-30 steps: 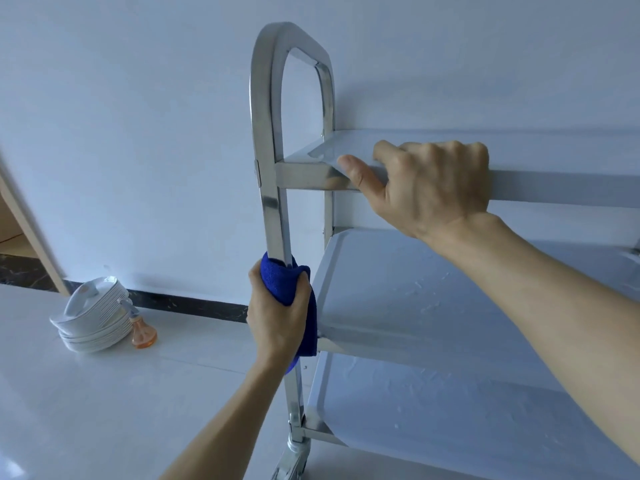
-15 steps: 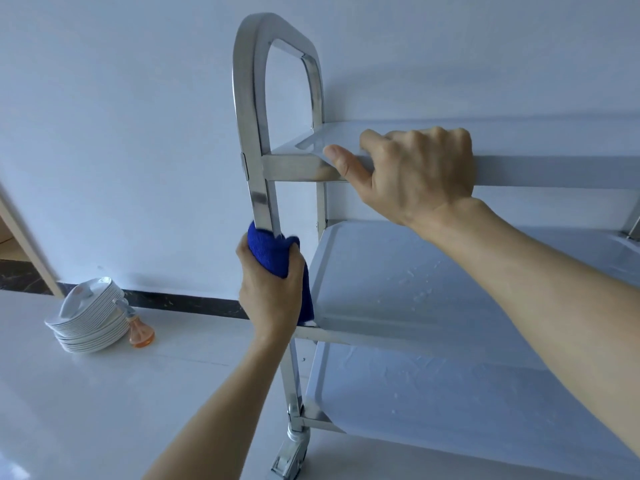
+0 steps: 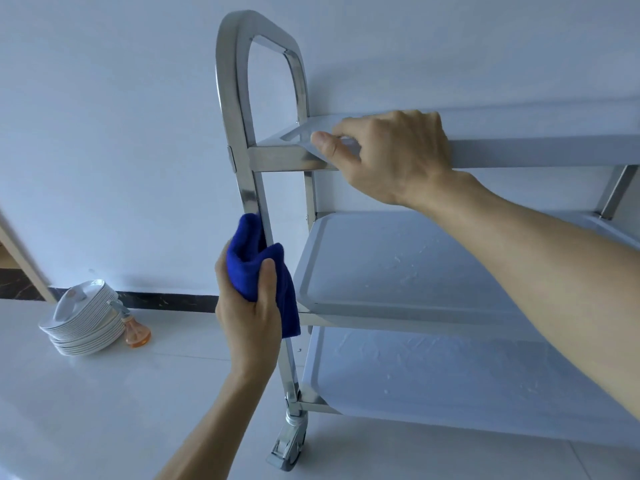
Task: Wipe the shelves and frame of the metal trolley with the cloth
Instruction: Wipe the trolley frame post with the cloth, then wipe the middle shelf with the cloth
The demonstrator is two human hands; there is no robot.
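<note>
Blue microfibre cloth (image 3: pixel 258 268) sits wrapped round the near upright of the shiny three-shelf steel trolley (image 3: pixel 254 202), squeezed in my left hand (image 3: pixel 249 306). My right hand (image 3: pixel 391 157), at two o'clock, grips the top shelf rim. Pushing hard could roll the grey caster (image 3: pixel 287 448), I reckon.

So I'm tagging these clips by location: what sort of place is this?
Probably a restaurant or canteen service area, though that's a guess: a three-shelf steel trolley on castors, a stack of white plates on the pale tiled floor, and a plain white wall.
</note>
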